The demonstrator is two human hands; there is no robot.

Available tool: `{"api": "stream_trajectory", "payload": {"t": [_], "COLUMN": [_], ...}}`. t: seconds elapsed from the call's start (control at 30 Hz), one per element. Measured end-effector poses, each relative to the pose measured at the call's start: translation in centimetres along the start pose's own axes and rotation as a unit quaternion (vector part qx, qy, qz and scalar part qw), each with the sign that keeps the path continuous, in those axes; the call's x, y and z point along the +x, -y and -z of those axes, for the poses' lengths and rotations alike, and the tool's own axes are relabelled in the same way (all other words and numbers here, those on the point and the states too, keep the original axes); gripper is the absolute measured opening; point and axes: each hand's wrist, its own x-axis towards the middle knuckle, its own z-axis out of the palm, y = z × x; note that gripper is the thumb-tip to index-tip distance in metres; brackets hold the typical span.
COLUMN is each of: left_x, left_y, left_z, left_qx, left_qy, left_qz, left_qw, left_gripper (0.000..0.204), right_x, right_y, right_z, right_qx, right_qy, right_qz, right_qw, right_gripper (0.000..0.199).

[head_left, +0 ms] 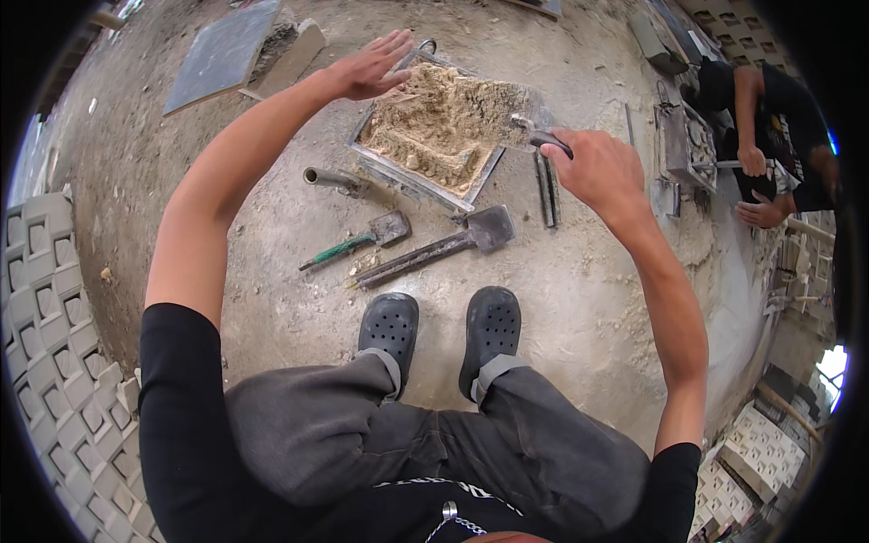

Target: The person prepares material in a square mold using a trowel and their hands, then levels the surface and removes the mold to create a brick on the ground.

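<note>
In front of my feet a rectangular metal mold (425,188) lies on the floor, heaped with damp tan sand mix (425,127). My right hand (602,172) is wrapped round the dark handle of a trowel (543,136). The trowel's blade is at the right side of the heap, partly hard to make out against it. At the mold's far left corner my left hand (373,68) is held flat with its fingers stretched out, next to a metal loop handle (427,45). Whether its palm touches the mix cannot be told.
Between mold and feet lie a green-handled small shovel (348,246), a long-handled flat tamper (453,242) and a pipe piece (330,179). Dark bars (547,190) lie right of the mold. A grey slab (222,59) leans far left. Patterned blocks (50,317) are stacked left. A co-worker (769,136) works at right.
</note>
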Motion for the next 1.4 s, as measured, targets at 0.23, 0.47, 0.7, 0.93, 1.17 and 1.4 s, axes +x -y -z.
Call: {"api": "stream_trajectory", "payload": {"t": [0.23,0.47,0.7,0.93,1.17,1.4], "left_x": [2.1,4.0,2.6,-0.8,-7.3,-8.1], "left_y": [-1.8,-3.8,-13.4,-20.2,-21.3,-22.0], "left_z": [3.3,2.3,-3.0,-3.2,-5.7,-5.7], "left_qx": [0.12,-0.01,-0.136,-0.197,-0.129,-0.142], "left_qy": [0.168,0.098,-0.106,-0.162,-0.291,-0.306], "left_qz": [0.018,0.221,0.298,0.193,0.317,0.399], "left_qw": [0.978,0.97,0.939,0.947,0.893,0.853], "left_gripper": [0.081,0.082,0.078,0.067,0.069,0.099], "right_x": [-1.7,-1.4,2.4,9.1,13.2,14.0], "right_y": [-2.0,-3.9,-5.2,-4.1,-0.8,0.5], "right_z": [-1.8,-4.9,-6.3,-7.4,-6.8,-6.7], "right_qx": [-0.031,0.123,0.21,0.199,0.166,0.118], "right_qy": [-0.095,-0.16,-0.102,-0.081,-0.053,-0.064], "right_qz": [0.014,-0.049,-0.08,-0.044,0.069,0.211], "right_qw": [0.995,0.978,0.969,0.976,0.982,0.968], "right_gripper": [0.032,0.032,0.032,0.039,0.043,0.042]}}
